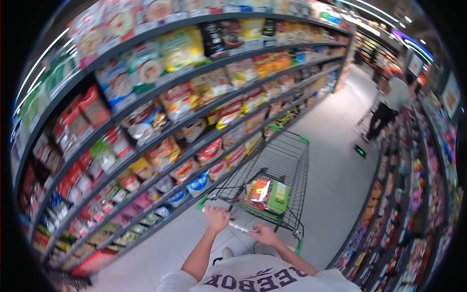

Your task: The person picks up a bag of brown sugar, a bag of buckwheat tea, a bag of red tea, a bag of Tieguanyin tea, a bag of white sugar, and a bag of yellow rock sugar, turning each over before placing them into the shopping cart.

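A wire shopping cart [284, 160] with green corners stands in front of me. My left hand [217, 218] is closed on the left part of its handle [238, 227]. Farther right along the same handle, my right hand [263, 234] has its fingers wrapped on the bar. Inside the cart lie a green box [278, 196] and a red and orange package [258, 189], side by side near the handle end.
Tall shelves [194, 80] of bagged goods line the left side, close to the cart. Lower shelves [384, 219] curve along the right. Up the aisle, a person [396, 95] in a light top stands by another cart. A green-lit floor sign [360, 151] lies before them.
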